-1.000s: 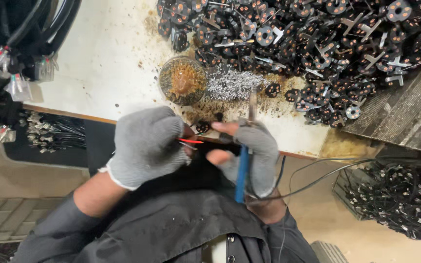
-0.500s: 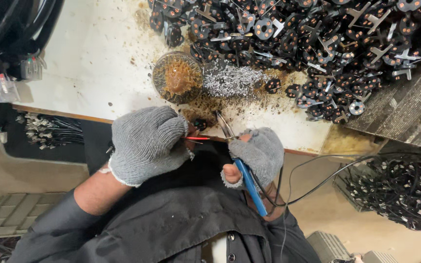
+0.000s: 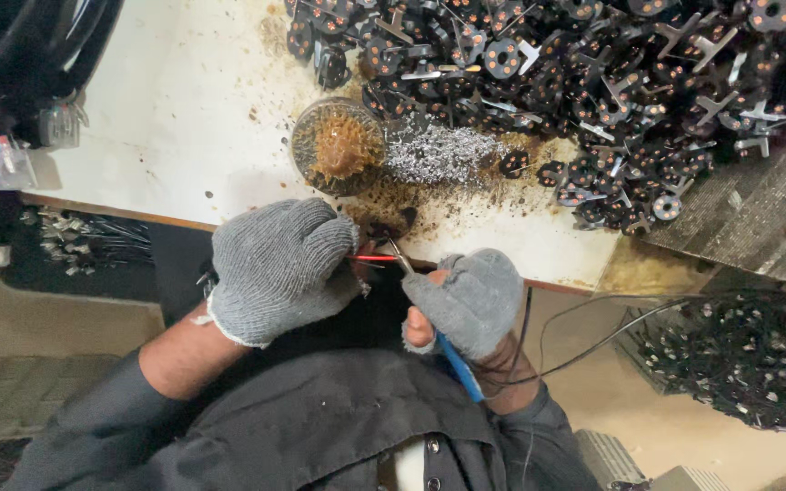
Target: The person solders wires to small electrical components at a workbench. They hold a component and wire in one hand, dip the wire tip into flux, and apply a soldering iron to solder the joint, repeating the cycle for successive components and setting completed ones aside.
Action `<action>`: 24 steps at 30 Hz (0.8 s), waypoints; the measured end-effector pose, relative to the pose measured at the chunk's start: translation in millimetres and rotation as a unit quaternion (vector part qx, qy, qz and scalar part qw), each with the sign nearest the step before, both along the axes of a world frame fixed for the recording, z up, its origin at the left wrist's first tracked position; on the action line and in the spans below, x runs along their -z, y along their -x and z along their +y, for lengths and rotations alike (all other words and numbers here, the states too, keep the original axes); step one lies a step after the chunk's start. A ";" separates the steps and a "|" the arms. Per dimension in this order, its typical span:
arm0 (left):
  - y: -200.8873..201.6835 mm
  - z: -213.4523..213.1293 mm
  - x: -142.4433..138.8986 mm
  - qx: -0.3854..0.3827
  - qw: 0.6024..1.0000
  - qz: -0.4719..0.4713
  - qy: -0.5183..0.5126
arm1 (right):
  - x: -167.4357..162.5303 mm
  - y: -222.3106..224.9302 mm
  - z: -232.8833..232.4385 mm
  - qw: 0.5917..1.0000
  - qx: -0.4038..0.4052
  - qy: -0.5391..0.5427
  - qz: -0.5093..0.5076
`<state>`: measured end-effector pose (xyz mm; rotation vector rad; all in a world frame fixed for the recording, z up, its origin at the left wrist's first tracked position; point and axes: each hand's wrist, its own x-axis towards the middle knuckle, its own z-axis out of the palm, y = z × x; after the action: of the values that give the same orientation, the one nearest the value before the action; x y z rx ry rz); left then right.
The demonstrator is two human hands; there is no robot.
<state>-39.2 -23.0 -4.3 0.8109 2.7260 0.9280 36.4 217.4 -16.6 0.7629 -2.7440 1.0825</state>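
Observation:
My left hand (image 3: pixel 277 265), in a grey knit glove, is closed around a small dark part with a red wire (image 3: pixel 373 259) sticking out to the right, just below the table's front edge. My right hand (image 3: pixel 468 300), also in a grey glove, grips a soldering iron with a blue handle (image 3: pixel 459 365). Its metal tip (image 3: pixel 399 255) points up-left and meets the red wire. The iron's black cord (image 3: pixel 593 341) trails off to the right.
On the stained white table (image 3: pixel 184 118) sits a round dish of brownish flux (image 3: pixel 337 145) beside a pile of silvery solder bits (image 3: pixel 443 155). A big heap of black round parts (image 3: pixel 575 82) fills the back right. More lie in a bin (image 3: pixel 748 364) below right; wire bundles (image 3: pixel 75 241) hang left.
My right hand has turned the soldering iron from upright to a slant and brought its tip down-left onto the red wire. The left hand has stayed nearly still.

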 end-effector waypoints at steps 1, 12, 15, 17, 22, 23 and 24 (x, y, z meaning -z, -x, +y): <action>0.8 0.4 1.0 -0.003 1.000 0.006 0.003 | 3.0 0.5 1.4 0.998 -0.034 -0.042 -0.025; 1.2 -4.3 -1.4 0.008 1.000 0.014 -0.007 | 7.3 -4.6 1.2 0.999 -0.040 -0.036 -0.005; 0.8 -5.2 0.1 0.013 1.000 0.015 -0.008 | 3.6 -3.3 -2.4 1.000 -0.026 -0.010 0.005; 1.4 -5.2 1.4 0.006 1.000 0.018 -0.011 | 2.2 -2.2 -3.6 1.000 -0.017 -0.007 0.007; 4.5 -5.7 2.3 0.011 1.000 -0.002 -0.011 | 0.7 0.2 -3.7 1.000 -0.006 0.002 0.015; 4.4 -5.9 1.9 0.012 1.000 -0.007 -0.014 | -0.2 0.1 -3.5 1.000 -0.005 0.004 0.018; 4.5 -6.0 1.7 0.014 1.000 -0.005 -0.012 | -0.5 0.4 -3.3 1.000 -0.004 0.009 0.013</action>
<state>-43.8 -29.0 -6.0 0.8438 2.6941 0.9569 36.0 214.1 -16.1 0.7821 -2.7085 1.0885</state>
